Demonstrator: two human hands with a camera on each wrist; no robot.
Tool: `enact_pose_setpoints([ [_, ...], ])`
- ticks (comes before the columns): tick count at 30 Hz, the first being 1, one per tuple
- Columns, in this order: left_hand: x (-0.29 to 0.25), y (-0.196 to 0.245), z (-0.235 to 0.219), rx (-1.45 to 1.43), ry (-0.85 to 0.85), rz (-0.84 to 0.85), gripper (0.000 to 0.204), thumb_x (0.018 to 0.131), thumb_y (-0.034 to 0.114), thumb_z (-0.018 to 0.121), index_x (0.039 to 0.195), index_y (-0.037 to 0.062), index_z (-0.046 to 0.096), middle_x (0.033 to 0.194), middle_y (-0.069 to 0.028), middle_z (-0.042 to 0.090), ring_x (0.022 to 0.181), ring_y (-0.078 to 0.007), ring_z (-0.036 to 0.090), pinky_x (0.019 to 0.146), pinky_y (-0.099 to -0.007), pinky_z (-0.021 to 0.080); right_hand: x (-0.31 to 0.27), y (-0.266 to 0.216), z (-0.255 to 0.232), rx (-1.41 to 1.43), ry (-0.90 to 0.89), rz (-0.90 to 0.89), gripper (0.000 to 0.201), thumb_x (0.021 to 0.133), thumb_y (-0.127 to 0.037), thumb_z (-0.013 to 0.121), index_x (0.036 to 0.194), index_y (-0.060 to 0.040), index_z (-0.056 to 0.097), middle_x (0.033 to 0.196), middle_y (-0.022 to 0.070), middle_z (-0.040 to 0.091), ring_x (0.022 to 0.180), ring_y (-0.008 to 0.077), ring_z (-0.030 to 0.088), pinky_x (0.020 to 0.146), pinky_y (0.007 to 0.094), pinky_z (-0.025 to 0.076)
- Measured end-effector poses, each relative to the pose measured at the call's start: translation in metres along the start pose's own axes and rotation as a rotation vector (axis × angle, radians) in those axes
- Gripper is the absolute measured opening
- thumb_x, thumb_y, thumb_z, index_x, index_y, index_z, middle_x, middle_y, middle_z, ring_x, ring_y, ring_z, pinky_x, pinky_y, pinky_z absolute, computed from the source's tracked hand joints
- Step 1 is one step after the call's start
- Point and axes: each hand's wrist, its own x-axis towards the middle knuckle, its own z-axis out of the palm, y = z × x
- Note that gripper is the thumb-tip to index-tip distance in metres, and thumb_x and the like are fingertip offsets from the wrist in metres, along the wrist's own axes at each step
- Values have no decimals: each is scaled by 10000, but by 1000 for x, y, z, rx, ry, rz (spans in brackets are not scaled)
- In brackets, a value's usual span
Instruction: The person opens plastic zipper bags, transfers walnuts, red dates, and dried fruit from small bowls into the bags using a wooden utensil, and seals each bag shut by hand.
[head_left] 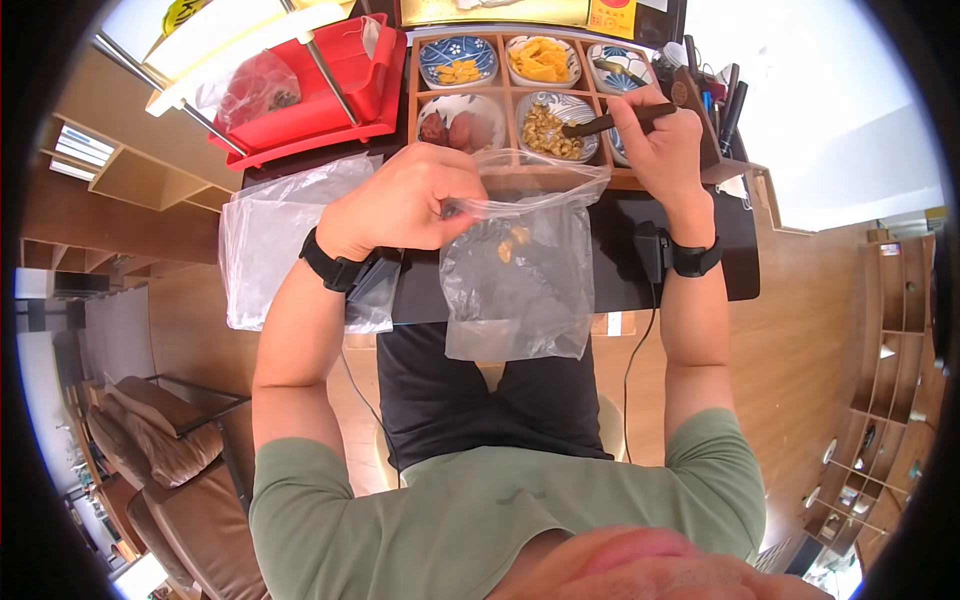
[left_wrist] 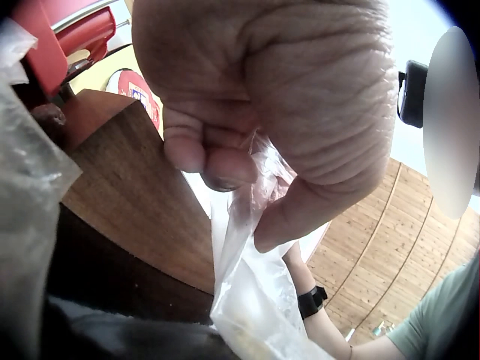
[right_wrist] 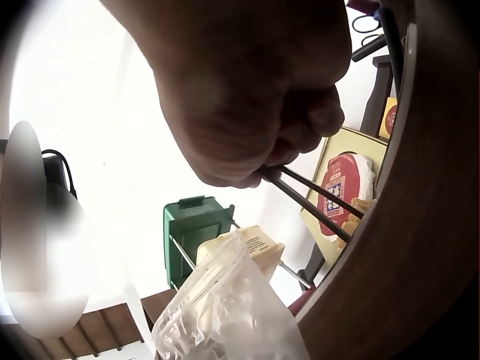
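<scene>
My left hand (head_left: 420,195) pinches the mouth of a clear plastic bag (head_left: 520,285), which hangs over the black table's front edge. A few yellowish-brown pieces (head_left: 513,243) lie inside the bag. With its fingers curled, my right hand (head_left: 655,145) holds dark two-pronged tongs (head_left: 600,124). Their tips reach into a patterned bowl (head_left: 590,105) of golden-brown pieces (head_left: 548,133); I cannot tell whether they grip one. In the right wrist view both prongs (right_wrist: 311,206) slant toward the pieces. The bowl sits in a wooden compartment tray (head_left: 508,80), behind the bag.
Neighbouring bowls hold dark red dried fruit (head_left: 460,130), yellow slices (head_left: 540,60) and small yellow pieces (head_left: 458,71). More clear bags (head_left: 290,245) lie at the left, below a red bin (head_left: 330,95). A pen holder (head_left: 715,110) stands right of the tray.
</scene>
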Motion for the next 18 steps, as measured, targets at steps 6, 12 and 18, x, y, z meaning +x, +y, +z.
enact_pose_setpoints([
  [6, 0, 0, 0, -10, 4, -2, 125, 717, -70, 733, 811, -3, 683, 766, -119, 638, 688, -316, 631, 589, -378, 476, -1, 1, 4, 89, -49, 17, 132, 957, -157, 730, 979, -28, 728, 717, 128, 709, 595, 241, 670, 592, 310, 513],
  [12, 0, -1, 0, -9, -3, -4, 126, 716, -74, 731, 809, -4, 684, 766, -121, 639, 694, -318, 633, 599, -377, 482, -3, 5, 4, 116, -106, -46, 157, 985, -74, 687, 1126, -7, 698, 836, 51, 705, 739, 106, 633, 672, 258, 491],
  [18, 0, 1, 0, -10, -4, -17, 123, 717, -68, 734, 808, -4, 682, 768, -122, 641, 699, -319, 636, 602, -376, 483, -1, 3, 6, 163, 26, -52, 179, 954, -101, 723, 1130, -64, 715, 717, 60, 679, 580, 131, 578, 570, 273, 458],
])
